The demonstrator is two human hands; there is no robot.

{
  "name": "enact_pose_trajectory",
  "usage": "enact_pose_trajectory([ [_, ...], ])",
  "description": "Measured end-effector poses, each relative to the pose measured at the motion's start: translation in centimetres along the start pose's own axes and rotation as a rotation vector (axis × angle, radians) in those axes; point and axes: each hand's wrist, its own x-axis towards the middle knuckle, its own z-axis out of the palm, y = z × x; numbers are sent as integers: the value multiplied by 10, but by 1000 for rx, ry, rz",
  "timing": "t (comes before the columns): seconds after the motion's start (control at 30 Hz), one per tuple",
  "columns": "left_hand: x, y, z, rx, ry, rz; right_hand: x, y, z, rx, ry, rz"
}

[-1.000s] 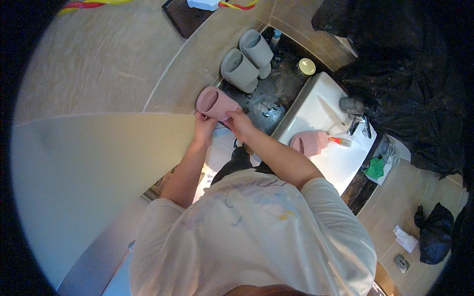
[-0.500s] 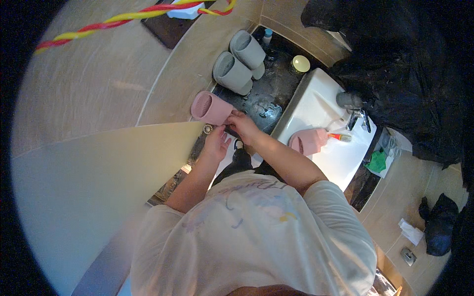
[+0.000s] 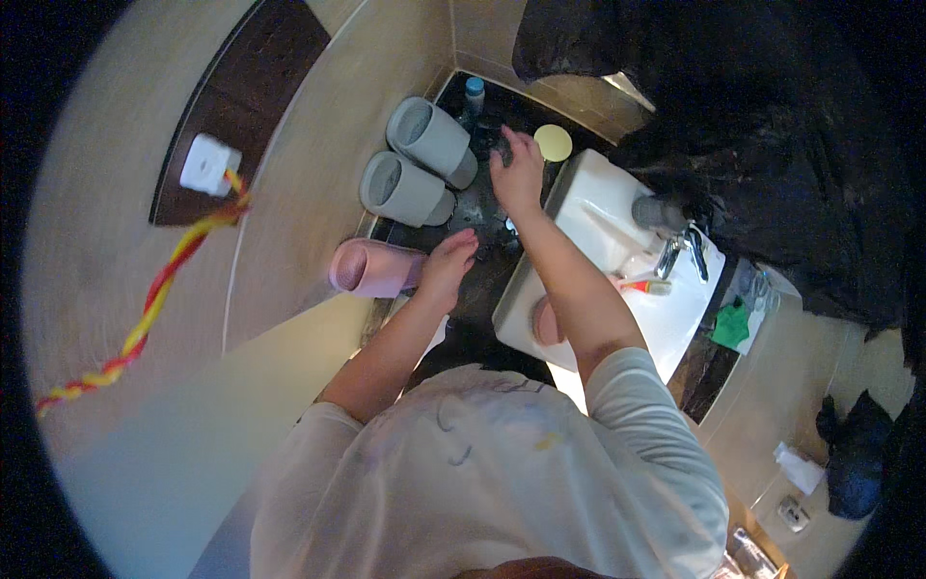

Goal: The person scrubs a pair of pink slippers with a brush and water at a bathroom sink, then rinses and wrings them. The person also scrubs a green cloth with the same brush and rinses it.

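Note:
A pink slipper (image 3: 371, 268) leans against the wall at the left of the dark counter. My left hand (image 3: 449, 270) is beside its inner end, fingers stretched out, nothing in the grasp; whether it touches the slipper I cannot tell. My right hand (image 3: 521, 176) reaches over the far part of the counter with fingers apart, close to a dark, shiny object (image 3: 489, 138) whose kind is unclear. Two grey slippers, one (image 3: 403, 188) nearer and one (image 3: 430, 140) farther, lean on the wall between. In the white sink (image 3: 579, 203), another pink slipper (image 3: 547, 323) is partly hidden by my right forearm.
A blue-capped bottle (image 3: 474, 95) stands in the far corner, with a pale yellow round container (image 3: 553, 143) nearby. A brush (image 3: 648, 287) lies in the sink near the faucet (image 3: 683, 253). A green cloth (image 3: 731, 324) sits at the right. A red-yellow twisted cord (image 3: 154, 289) hangs at left.
Both hands have left the pink slipper at the wall. My right hand has moved far ahead across the counter; my left has shifted slightly right. The view has turned, bringing the cord's white plug into sight.

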Motion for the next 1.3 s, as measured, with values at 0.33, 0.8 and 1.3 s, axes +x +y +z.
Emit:
enact_pose_trajectory([
  [0.33,111,67,83,-152,-26,226,76,25,24,-331,-354,-21],
  [0.8,130,68,96,-52,-13,234,122,19,52,-188,-275,-400],
  [1.3,123,44,63,-102,240,-31,141,35,47,-388,-358,-508],
])
